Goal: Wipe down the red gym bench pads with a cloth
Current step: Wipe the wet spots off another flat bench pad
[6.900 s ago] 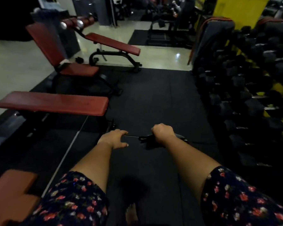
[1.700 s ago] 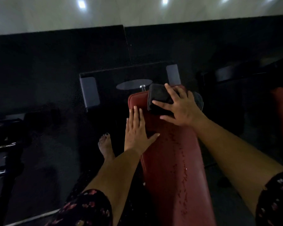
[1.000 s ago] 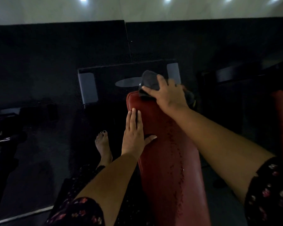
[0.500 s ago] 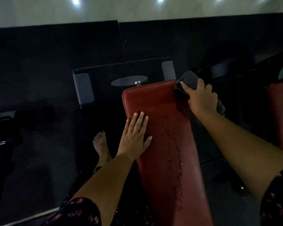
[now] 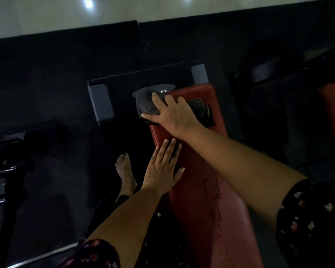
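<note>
Your right hand (image 5: 174,113) is spread flat on a dark cloth (image 5: 148,103), pressing it onto the far left corner of the red bench pad (image 5: 205,200). Fingers are splayed wide over the fabric rather than curled round it; the thumb lies along the cloth's near edge. Part of the cloth hangs off the pad's far end, and a bunched part sticks out past your knuckles, toward the pad's right side.

Your left hand (image 5: 162,167) holds nothing: open, fingers straight and close together, palm down on the pad's left edge, nearer to you than the cloth. It's apart from the right hand, whose forearm crosses the pad just beyond its fingertips.

The pad runs from you out to its far end, where a black base plate (image 5: 124,82) with grey end caps sits on the floor mat. Your bare foot (image 5: 125,173) stands just left of the pad. Lighting is dim.
</note>
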Action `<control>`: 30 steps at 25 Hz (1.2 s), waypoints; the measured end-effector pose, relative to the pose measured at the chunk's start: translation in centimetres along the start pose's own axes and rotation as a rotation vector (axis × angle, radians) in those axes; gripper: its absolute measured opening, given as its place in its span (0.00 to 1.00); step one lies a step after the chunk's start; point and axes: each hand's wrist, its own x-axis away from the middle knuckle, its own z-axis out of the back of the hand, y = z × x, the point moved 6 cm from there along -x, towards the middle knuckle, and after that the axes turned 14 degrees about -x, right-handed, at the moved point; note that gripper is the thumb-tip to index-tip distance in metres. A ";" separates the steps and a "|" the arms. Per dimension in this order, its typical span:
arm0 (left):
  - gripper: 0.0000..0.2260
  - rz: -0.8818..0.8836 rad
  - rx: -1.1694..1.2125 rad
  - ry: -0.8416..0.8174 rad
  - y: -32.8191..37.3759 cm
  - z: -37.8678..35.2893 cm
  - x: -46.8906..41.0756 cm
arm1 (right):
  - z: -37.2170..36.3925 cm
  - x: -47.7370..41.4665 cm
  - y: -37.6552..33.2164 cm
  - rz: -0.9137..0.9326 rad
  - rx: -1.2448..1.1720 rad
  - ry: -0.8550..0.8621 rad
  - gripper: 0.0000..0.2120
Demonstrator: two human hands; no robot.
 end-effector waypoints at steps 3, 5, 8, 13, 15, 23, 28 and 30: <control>0.33 -0.033 -0.013 -0.005 -0.4 -0.1 0.1 | -0.4 3.0 5.0 0.015 0.099 0.039 0.30; 0.34 -0.036 -0.007 0.036 -1.3 0.7 -0.4 | -1.3 6.4 10.1 -0.188 0.035 -0.027 0.32; 0.38 -0.011 0.026 0.030 -5.5 2.5 -3.4 | -2.3 11.3 13.9 -0.544 -0.112 -0.044 0.34; 0.58 -0.235 -0.132 -0.108 -12.2 6.3 -10.9 | -4.0 12.4 8.6 -1.024 -0.442 0.077 0.34; 0.62 -0.342 -0.204 -0.168 -12.8 7.1 -13.0 | -3.7 11.0 5.0 -1.007 -0.480 0.101 0.33; 0.50 -0.548 -0.519 -0.193 -13.1 7.4 -14.9 | -2.4 4.9 -6.5 -0.382 -0.297 0.038 0.27; 0.60 -0.641 -0.551 -0.211 -12.5 7.9 -14.9 | -2.8 10.4 6.1 -0.750 -0.332 0.104 0.28; 0.59 -0.675 -0.528 -0.221 -11.9 7.7 -15.0 | -3.6 13.0 9.9 -0.907 -0.344 0.077 0.28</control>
